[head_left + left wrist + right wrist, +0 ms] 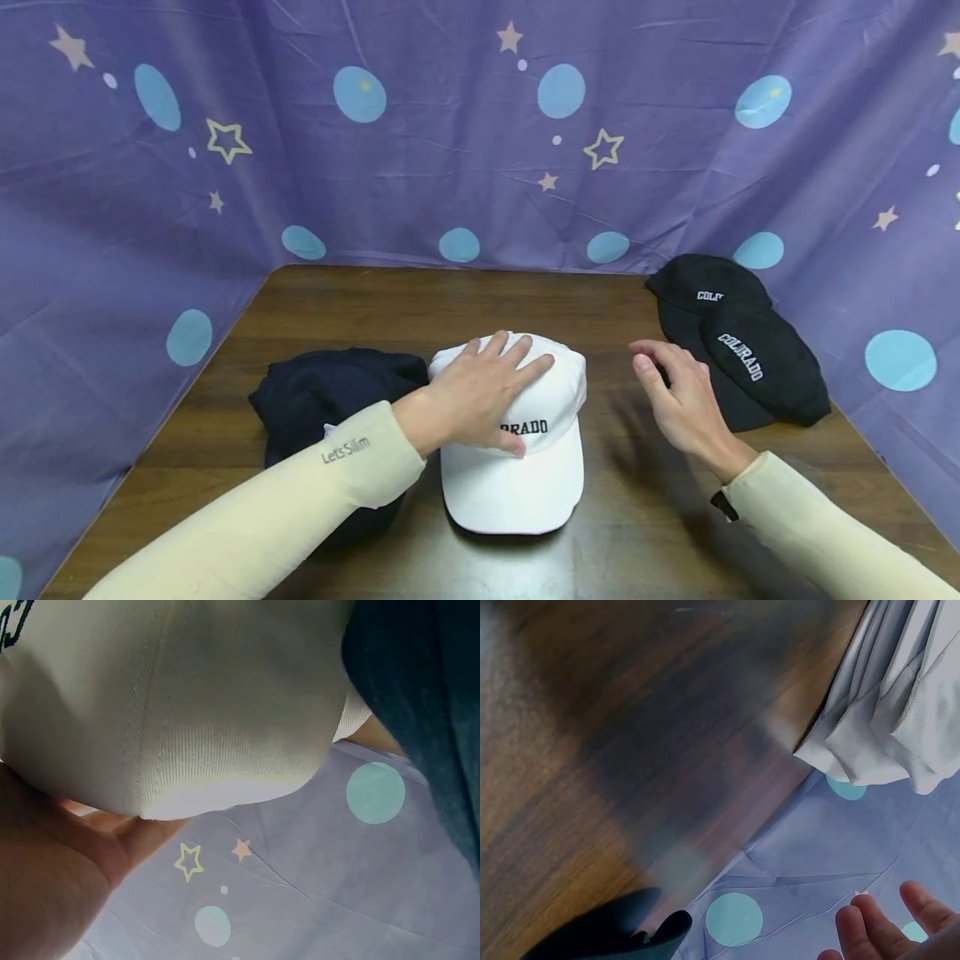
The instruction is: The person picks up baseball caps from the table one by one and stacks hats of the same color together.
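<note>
A white cap [513, 496] with dark lettering ending in "RADO" sits mid-table, brim toward me. My left hand [480, 396] rests on its crown with the fingers spread, covering part of the lettering. In the left wrist view, the cap's pale crown [232, 697] fills much of the picture above the hand. Over the table to the right, my right hand [682, 404] is held in the air, fingers loosely bent, holding nothing. The right wrist view shows several layered white edges [889, 742] on the cap's side.
Dark navy headwear [337, 387] lies left of the white cap, partly hidden by my left sleeve. Two black caps overlap at the right, a front one [787, 358] and a rear one [693, 275]. A purple patterned cloth [465, 167] hangs around the wooden table [420, 304].
</note>
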`<act>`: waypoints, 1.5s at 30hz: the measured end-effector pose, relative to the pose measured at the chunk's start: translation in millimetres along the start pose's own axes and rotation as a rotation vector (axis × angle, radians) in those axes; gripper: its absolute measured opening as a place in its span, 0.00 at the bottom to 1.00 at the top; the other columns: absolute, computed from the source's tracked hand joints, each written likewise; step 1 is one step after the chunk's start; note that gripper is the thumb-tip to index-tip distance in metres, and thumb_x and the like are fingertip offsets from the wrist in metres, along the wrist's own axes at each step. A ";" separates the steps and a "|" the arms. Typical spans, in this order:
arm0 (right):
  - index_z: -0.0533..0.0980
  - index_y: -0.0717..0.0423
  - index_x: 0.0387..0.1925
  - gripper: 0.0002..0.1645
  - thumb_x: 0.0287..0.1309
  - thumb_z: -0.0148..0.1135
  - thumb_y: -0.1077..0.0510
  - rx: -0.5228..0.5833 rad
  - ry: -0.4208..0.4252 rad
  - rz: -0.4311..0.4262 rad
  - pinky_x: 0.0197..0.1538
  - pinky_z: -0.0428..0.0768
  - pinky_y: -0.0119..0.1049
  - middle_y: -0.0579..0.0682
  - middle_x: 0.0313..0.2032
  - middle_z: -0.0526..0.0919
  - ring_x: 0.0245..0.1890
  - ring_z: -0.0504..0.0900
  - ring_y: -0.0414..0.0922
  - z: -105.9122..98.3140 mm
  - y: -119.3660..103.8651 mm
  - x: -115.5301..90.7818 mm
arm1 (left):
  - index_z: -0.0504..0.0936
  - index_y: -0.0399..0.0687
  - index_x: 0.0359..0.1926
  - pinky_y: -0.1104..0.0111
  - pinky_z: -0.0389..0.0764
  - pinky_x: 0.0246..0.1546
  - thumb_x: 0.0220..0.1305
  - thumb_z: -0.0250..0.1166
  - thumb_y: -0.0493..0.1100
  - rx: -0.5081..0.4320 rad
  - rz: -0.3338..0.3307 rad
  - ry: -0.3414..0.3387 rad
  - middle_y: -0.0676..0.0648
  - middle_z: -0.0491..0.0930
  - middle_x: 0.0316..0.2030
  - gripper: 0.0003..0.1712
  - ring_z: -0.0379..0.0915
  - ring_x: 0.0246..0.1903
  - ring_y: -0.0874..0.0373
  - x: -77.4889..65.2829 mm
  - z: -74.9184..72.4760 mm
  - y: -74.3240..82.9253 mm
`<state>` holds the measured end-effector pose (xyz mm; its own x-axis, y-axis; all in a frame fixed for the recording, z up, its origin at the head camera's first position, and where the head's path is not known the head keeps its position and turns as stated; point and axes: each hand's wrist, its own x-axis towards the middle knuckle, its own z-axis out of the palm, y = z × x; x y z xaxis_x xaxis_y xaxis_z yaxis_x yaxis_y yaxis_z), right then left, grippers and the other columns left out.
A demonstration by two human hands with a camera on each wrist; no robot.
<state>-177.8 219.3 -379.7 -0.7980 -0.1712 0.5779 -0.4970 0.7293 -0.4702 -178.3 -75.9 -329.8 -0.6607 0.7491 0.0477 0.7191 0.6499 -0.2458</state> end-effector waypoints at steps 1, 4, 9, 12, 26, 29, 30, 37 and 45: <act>0.75 0.56 0.52 0.20 0.70 0.47 0.49 0.000 -0.001 0.002 0.49 0.61 0.52 0.51 0.48 0.79 0.49 0.71 0.47 -0.1 0.3 -0.1 | 0.47 0.57 0.73 0.47 0.68 0.55 0.38 0.62 0.82 -0.005 0.001 0.006 0.42 0.55 0.67 0.67 0.53 0.63 0.42 0.1 -0.2 0.0; 0.75 0.56 0.52 0.20 0.70 0.46 0.49 0.000 0.001 0.003 0.49 0.61 0.51 0.51 0.48 0.79 0.48 0.71 0.47 0.1 1.4 -0.4 | 0.46 0.58 0.74 0.47 0.67 0.55 0.37 0.62 0.82 -0.014 0.003 0.031 0.42 0.54 0.67 0.68 0.51 0.63 0.43 -0.3 -1.4 -0.1; 0.75 0.57 0.51 0.20 0.70 0.46 0.49 0.001 0.008 0.001 0.48 0.61 0.52 0.51 0.47 0.79 0.48 0.71 0.47 -0.2 2.8 -0.1 | 0.42 0.57 0.75 0.46 0.64 0.57 0.36 0.60 0.84 -0.008 0.010 0.071 0.41 0.51 0.69 0.71 0.50 0.64 0.43 -2.3 -3.4 -1.0; 0.75 0.56 0.52 0.20 0.71 0.46 0.49 -0.002 0.004 0.006 0.48 0.61 0.52 0.51 0.47 0.79 0.48 0.71 0.47 -0.3 3.3 0.3 | 0.41 0.56 0.75 0.44 0.62 0.59 0.35 0.59 0.86 -0.018 0.012 0.083 0.40 0.49 0.70 0.73 0.48 0.66 0.43 -3.6 -4.1 -2.1; 0.75 0.56 0.52 0.20 0.71 0.46 0.49 0.015 0.006 0.021 0.52 0.60 0.55 0.52 0.48 0.78 0.50 0.70 0.48 -9.2 6.9 5.1 | 0.41 0.55 0.75 0.51 0.54 0.66 0.42 0.50 0.87 -0.184 -0.044 0.242 0.43 0.47 0.72 0.68 0.44 0.69 0.47 -11.6 -14.9 -17.1; 0.75 0.57 0.52 0.20 0.71 0.46 0.49 0.013 0.010 0.027 0.51 0.59 0.56 0.52 0.48 0.78 0.51 0.70 0.49 -12.6 8.9 5.7 | 0.44 0.53 0.75 0.52 0.55 0.66 0.45 0.45 0.87 -0.224 -0.075 0.266 0.44 0.49 0.72 0.65 0.46 0.69 0.47 -14.1 -18.5 -21.8; 0.75 0.57 0.52 0.20 0.71 0.46 0.49 0.010 0.013 0.029 0.51 0.59 0.56 0.52 0.48 0.78 0.51 0.70 0.50 -13.8 9.5 5.8 | 0.44 0.53 0.75 0.52 0.56 0.65 0.47 0.44 0.87 -0.241 -0.086 0.267 0.44 0.49 0.71 0.65 0.46 0.68 0.47 -15.2 -20.0 -23.0; 0.75 0.56 0.51 0.19 0.71 0.47 0.49 -0.020 0.036 0.026 0.51 0.62 0.54 0.53 0.46 0.79 0.50 0.71 0.50 -21.7 11.1 9.9 | 0.45 0.54 0.74 0.51 0.57 0.65 0.52 0.42 0.84 -0.342 -0.176 0.255 0.47 0.50 0.71 0.59 0.44 0.69 0.51 -28.4 -29.3 -34.9; 0.74 0.56 0.53 0.20 0.71 0.47 0.48 -0.053 0.004 0.071 0.53 0.62 0.58 0.55 0.48 0.77 0.51 0.70 0.53 -35.6 11.5 13.1 | 0.49 0.52 0.74 0.51 0.56 0.66 0.58 0.42 0.80 -0.395 -0.238 0.252 0.46 0.51 0.71 0.54 0.43 0.69 0.53 -46.6 -25.2 -47.1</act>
<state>-181.8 249.0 -353.9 -0.8290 -0.1155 0.5471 -0.4205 0.7738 -0.4738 -176.0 -138.1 -296.0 -0.7781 0.5511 0.3014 0.6142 0.7681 0.1814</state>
